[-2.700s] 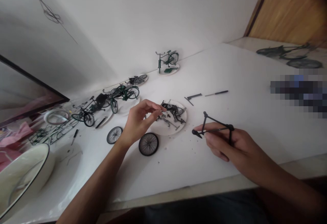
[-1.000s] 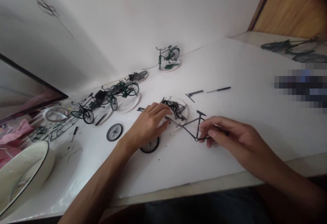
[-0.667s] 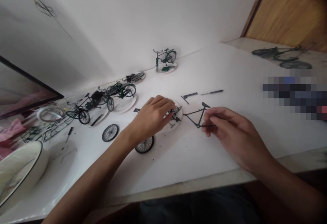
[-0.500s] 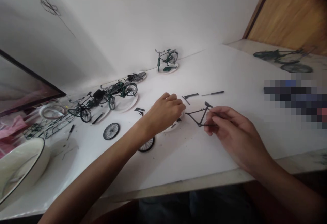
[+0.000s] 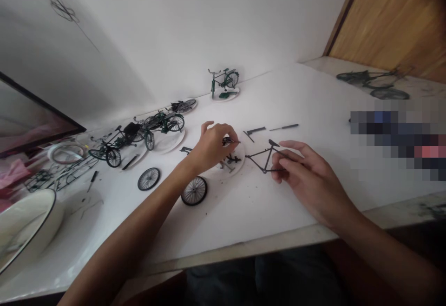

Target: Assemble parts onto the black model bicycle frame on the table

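On or over the counter point(image 5: 244, 220) we list: basin point(image 5: 26, 227), front left; two wheels point(image 5: 194, 190), right of it; plate point(image 5: 238, 169) with parts point(image 5: 234, 159), right of and behind the wheels; frame point(image 5: 268, 158), right of that plate, in our right grip point(image 5: 301, 176); screwdriver point(image 5: 288, 126), behind the frame; bike point(image 5: 231, 79), on another plate point(image 5: 218, 96), at the back, before the wall point(image 5: 265, 22).

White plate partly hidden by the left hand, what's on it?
Small black and grey parts; the left hand covers the upper left of the plate, hiding anything there.

Two hands point(image 5: 211, 145) point(image 5: 303, 171), one held miniature bicycle frame point(image 5: 268, 157). Two spoked wheels point(image 5: 148, 179) point(image 5: 194, 190) directly on the tabletop point(image 5: 226, 222); one enamel basin point(image 5: 52, 224)
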Action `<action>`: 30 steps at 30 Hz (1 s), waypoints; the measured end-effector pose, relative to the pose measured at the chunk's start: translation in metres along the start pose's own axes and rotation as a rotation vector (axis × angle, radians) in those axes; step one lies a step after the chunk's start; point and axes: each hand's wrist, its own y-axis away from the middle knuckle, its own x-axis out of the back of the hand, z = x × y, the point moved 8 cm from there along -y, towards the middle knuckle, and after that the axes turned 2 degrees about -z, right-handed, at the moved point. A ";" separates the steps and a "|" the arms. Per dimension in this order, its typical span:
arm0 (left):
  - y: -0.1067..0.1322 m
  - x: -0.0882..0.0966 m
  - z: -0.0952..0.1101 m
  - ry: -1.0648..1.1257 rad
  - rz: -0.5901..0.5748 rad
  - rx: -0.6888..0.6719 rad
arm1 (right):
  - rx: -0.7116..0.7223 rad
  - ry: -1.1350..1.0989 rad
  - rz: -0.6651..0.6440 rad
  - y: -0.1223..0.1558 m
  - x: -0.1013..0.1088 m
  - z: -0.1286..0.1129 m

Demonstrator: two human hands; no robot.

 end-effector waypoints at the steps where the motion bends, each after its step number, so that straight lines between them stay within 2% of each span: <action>1: 0.002 0.005 -0.004 0.103 0.005 0.037 | 0.005 0.017 -0.002 0.000 0.000 0.000; 6: 0.018 0.033 -0.017 0.588 0.064 0.108 | 0.009 0.167 -0.020 0.003 0.002 0.004; 10: 0.042 0.059 -0.033 0.728 0.136 0.116 | 0.000 0.358 -0.106 0.005 -0.007 -0.003; 13: 0.062 0.068 -0.052 0.748 0.149 0.137 | 0.106 0.496 -0.203 -0.009 -0.036 -0.031; 17: 0.083 0.069 -0.085 0.744 0.223 0.231 | 0.301 0.633 -0.358 -0.057 -0.103 -0.063; 20: 0.096 0.064 -0.106 0.806 0.291 0.350 | 0.401 0.600 -0.287 -0.102 -0.130 -0.064; 22: 0.103 0.059 -0.112 0.857 0.301 0.393 | 0.396 0.510 -0.217 -0.121 -0.129 -0.051; 24: 0.107 0.057 -0.112 0.885 0.294 0.395 | 0.379 0.540 -0.206 -0.125 -0.124 -0.034; 27: 0.108 0.057 -0.104 0.883 0.318 0.330 | 0.374 0.634 -0.205 -0.112 -0.115 -0.021; 30: 0.108 0.057 -0.095 0.778 0.365 0.286 | 0.327 0.590 -0.243 -0.099 -0.117 -0.015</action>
